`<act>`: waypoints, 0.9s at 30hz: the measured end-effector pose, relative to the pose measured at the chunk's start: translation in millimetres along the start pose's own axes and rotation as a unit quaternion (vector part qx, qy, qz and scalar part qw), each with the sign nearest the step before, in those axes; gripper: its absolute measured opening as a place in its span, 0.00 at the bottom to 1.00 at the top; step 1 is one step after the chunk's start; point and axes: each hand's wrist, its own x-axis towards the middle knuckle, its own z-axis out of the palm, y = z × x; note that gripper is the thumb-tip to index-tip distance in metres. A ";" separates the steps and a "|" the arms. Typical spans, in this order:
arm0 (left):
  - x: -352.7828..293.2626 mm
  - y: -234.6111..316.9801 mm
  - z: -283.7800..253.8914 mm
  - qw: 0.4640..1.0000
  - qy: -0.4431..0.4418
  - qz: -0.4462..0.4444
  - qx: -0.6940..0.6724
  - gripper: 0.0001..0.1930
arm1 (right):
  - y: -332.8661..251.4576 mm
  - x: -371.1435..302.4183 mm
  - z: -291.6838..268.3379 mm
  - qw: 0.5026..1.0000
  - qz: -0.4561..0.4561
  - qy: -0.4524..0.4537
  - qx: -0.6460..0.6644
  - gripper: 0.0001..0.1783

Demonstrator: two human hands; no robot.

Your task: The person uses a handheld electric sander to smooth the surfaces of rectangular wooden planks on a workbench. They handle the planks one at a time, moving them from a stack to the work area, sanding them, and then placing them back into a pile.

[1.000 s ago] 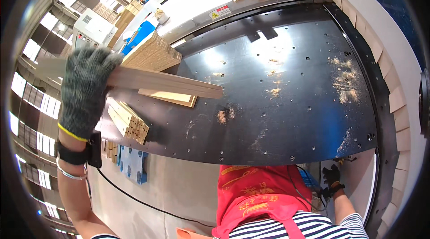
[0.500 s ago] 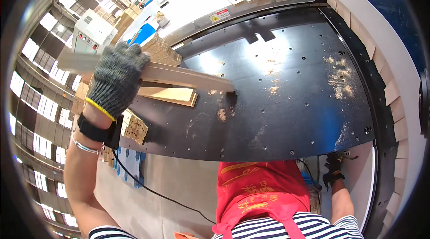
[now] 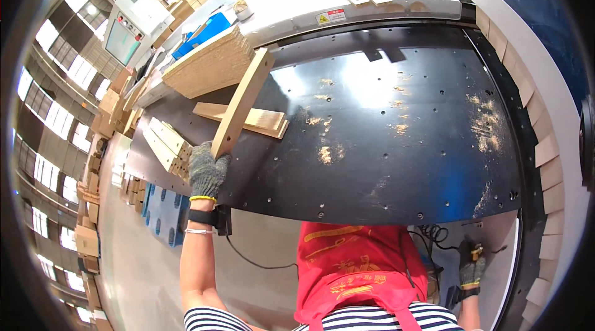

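My left hand (image 3: 209,173), in a dark grey knit glove, is closed around the near end of a wooden strip (image 3: 243,103). The strip slants up and away over the black table (image 3: 353,170), passing in front of a couple of light wooden strips (image 3: 254,121) that lie there. Below the table's right front edge, my gloved right hand (image 3: 472,269) is closed on a small tool with a brass-coloured fitting (image 3: 476,252). Its exact kind is hard to make out. A coiled black hose (image 3: 437,236) hangs close by.
Stacked wooden boards (image 3: 211,64) and a bundle of drilled wooden strips (image 3: 166,145) sit on the table's left side. Sawdust (image 3: 486,125) lies in patches on the tabletop. Beyond is a white machine bed (image 3: 396,5). A blue pallet (image 3: 166,213) stands on the floor.
My left hand has come down and to the right, swinging the wooden strip from nearly level to steeply slanted. The right hand has shifted slightly down, and the brass-coloured fitting now shows.
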 end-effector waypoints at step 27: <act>-6.9 7.6 47.3 0.993 -0.040 -0.115 -0.002 0.32 | -499.8 53.3 -253.6 0.866 -0.394 -0.244 -0.186 0.16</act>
